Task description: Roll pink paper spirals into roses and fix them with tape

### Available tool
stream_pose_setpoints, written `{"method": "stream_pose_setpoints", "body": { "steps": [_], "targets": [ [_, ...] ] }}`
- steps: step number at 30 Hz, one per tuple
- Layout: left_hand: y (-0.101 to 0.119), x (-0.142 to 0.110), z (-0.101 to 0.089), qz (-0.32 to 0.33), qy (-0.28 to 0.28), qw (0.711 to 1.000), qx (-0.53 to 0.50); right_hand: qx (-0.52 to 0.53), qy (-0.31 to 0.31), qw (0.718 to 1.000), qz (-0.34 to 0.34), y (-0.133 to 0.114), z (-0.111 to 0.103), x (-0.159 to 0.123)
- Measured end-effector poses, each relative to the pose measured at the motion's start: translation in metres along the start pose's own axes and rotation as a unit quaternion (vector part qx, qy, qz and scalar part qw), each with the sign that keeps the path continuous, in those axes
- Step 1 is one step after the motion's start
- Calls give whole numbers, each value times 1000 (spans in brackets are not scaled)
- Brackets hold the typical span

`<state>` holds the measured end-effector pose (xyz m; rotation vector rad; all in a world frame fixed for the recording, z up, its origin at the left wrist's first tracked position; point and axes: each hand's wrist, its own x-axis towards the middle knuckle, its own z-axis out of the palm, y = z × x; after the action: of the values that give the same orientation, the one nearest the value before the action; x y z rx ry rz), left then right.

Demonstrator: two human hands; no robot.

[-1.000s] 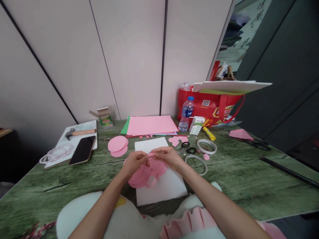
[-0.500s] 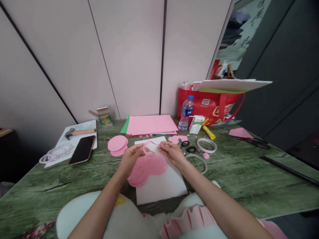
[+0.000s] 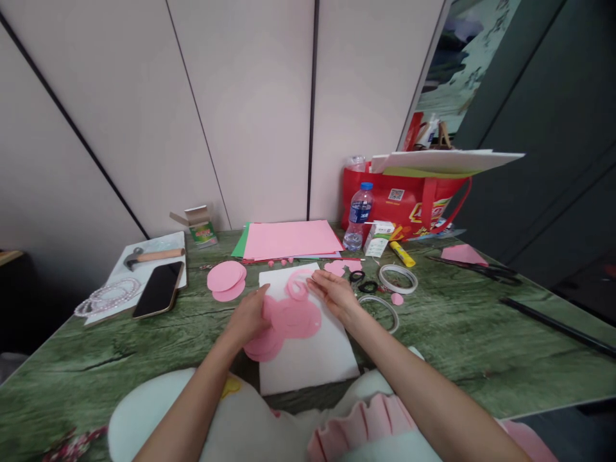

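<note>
Pale wall panels [image 3: 240, 115] behind, green wood-grain table [image 3: 462, 366] in front, craft bits spread across it. White board [image 3: 310, 369] lies near the table's front edge, overlapping pink discs [image 3: 294, 321] on it and spilling past its left side. Curled pink strip [image 3: 295, 287] sits at the discs' far edge, over the upper part of the board.

Right hand [image 3: 337, 296]: thumb and fingertips narrowed on the strip's loose end. Left hand [image 3: 247, 317]: laid against the left of the discs, thumb raised; its other fingers are partly hidden, so I cannot tell whether they grip or only press.

Risks, as I judge them. Strip looks thin and springy — a pull from the right could straighten the curl, crease it or tear it. If the left hand bears down unevenly, discs could slide over one another, most easily where they overhang the board. Cannot tell what, if anything, is glued; loose layers would shift soonest.

Crowding on the right, too: scissors [image 3: 368, 287] and the nearer tape roll [image 3: 395, 317] lie near that wrist — a careless sweep could knock either. Small pink disc [image 3: 397, 299] beside them might be brushed away.
</note>
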<state>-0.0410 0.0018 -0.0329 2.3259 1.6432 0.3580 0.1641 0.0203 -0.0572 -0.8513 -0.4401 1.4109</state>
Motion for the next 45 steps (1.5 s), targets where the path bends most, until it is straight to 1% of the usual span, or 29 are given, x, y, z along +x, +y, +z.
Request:
{"method": "stream_pose_setpoints", "body": {
  "steps": [2,4,7,12,13,15,17,18,20,22,25,27,31,37,41,45],
  "targets": [
    [-1,4,0,-13,30,999,-13,-2,-2,1000,4,0,0,0],
    [-2,6,-1,-39,44,998,-25,-4,-4,1000,7,1,0,0],
    [-2,8,-1,-65,54,995,-51,-4,-8,1000,8,2,-1,1],
    [3,6,-4,-65,55,992,-94,0,-34,999,9,-1,2,-2],
    [5,5,-5,-58,61,990,-117,0,-42,999,10,-2,3,-3],
    [11,4,-7,-25,92,979,-178,-7,-72,997,18,-4,7,-9],
    [17,3,-8,31,122,960,-248,-25,-126,991,26,-6,11,-15],
    [21,3,-9,56,123,948,-287,-38,-157,986,26,-6,13,-19],
    [26,2,-10,67,108,926,-356,-66,-207,976,18,-7,17,-25],
    [31,0,-12,65,89,921,-374,-96,-221,971,-3,-6,19,-28],
    [35,-3,-16,91,73,931,-345,-126,-202,970,-39,-5,19,-29],
    [35,-4,-18,102,57,933,-341,-126,-185,973,-58,-4,18,-27],
    [33,-4,-16,80,19,927,-366,-121,-174,975,-62,-3,18,-25],
    [34,-4,-17,30,14,920,-390,-124,-180,975,-51,-2,18,-26],
    [36,-5,-18,29,1,910,-414,-140,-187,971,-58,-3,17,-27],
    [34,-5,-16,25,5,914,-404,-143,-182,971,-59,-4,17,-27]
  ]
}}
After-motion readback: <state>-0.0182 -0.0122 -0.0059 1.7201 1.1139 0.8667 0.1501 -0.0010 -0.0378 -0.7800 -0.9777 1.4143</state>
